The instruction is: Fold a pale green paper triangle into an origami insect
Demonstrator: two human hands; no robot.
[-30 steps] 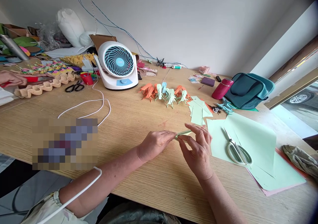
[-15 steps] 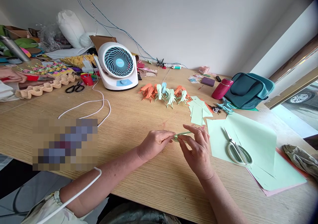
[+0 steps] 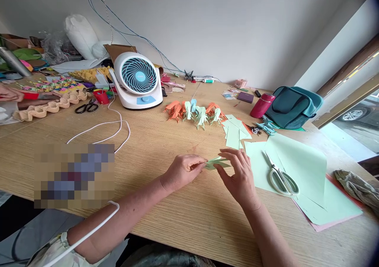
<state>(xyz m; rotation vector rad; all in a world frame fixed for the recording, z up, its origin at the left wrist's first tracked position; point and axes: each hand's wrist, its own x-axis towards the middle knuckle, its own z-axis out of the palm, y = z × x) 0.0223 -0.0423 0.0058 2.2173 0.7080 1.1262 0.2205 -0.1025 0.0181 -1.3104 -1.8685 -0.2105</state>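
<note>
A small folded piece of pale green paper [image 3: 215,163] is pinched between both my hands just above the wooden table [image 3: 166,219]. My left hand [image 3: 182,171] grips its left end with thumb and fingertips. My right hand [image 3: 241,176] holds its right side, fingers curled over the top. A row of folded orange, green and blue paper figures [image 3: 195,112] stands on the table beyond my hands. A stack of cut pale green squares [image 3: 235,132] lies just past my right hand.
Pale green scissors [image 3: 280,177] rest on large green sheets [image 3: 299,168] at right. A white desk fan [image 3: 137,81] with its white cable [image 3: 109,129], a red flask [image 3: 261,105] and a teal bag [image 3: 293,106] stand further back. Another person's hand [image 3: 10,94] works at far left.
The folded paper has turned from a thin edge-on strip to a flatter, wider shape between my fingers. My hands have stayed in the same spot.
</note>
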